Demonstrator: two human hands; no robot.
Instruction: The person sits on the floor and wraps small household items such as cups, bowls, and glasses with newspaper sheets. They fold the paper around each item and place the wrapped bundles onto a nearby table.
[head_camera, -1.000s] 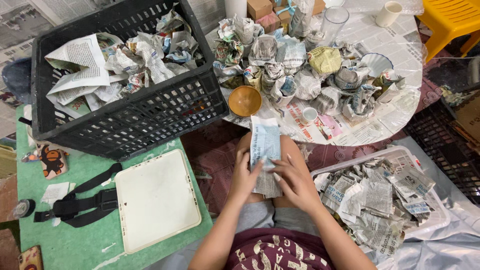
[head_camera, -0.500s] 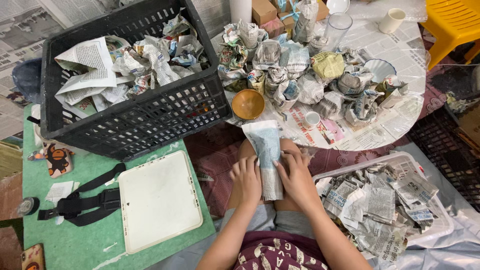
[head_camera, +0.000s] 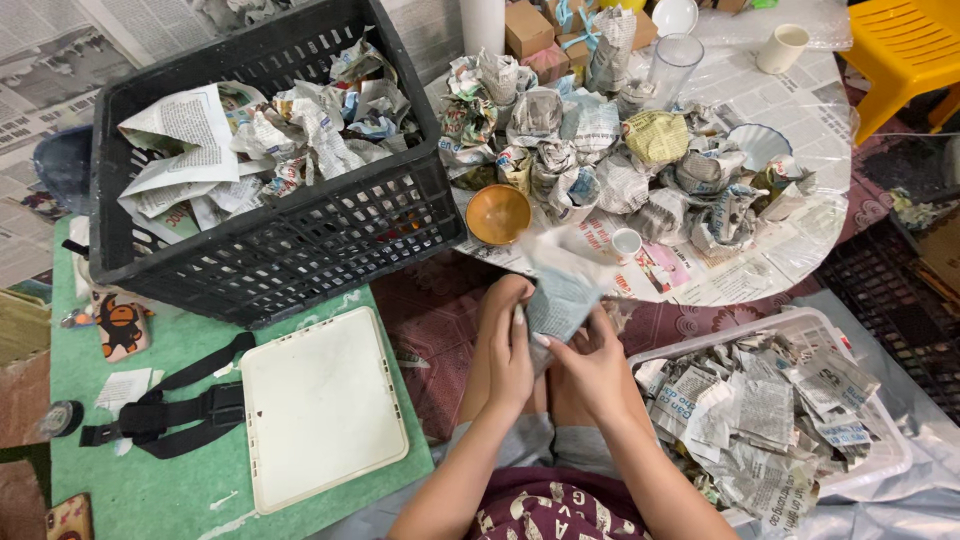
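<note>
Newspaper sheet (head_camera: 562, 292), blurred and partly folded, sits between both hands just in front of the round table's (head_camera: 815, 215) near edge, above the person's lap. The left hand (head_camera: 508, 345) has its fingers curled around the sheet's left side, thumb pressed on top; the right hand (head_camera: 590, 362) pinches the lower right part from beneath, fingers closed on the paper. Held that way, the sheet seems to be wrapped around something small, though whatever is inside is hidden by the paper and the fingers.

On the table lies a crowd of newspaper-wrapped bundles (head_camera: 600, 150), packed close together, with an orange bowl (head_camera: 497, 213) at the table's near left edge and a small white cup (head_camera: 626, 241) just right of it, both unwrapped and within easy reach. Left of the table stands a black plastic crate (head_camera: 300, 250) heaped with crumpled newspaper. Right of the table's near edge, a white tub (head_camera: 880, 455) holds loose newspaper pieces, close beside the right arm. A white tray (head_camera: 320, 405) rests on the green mat below the crate.
</note>
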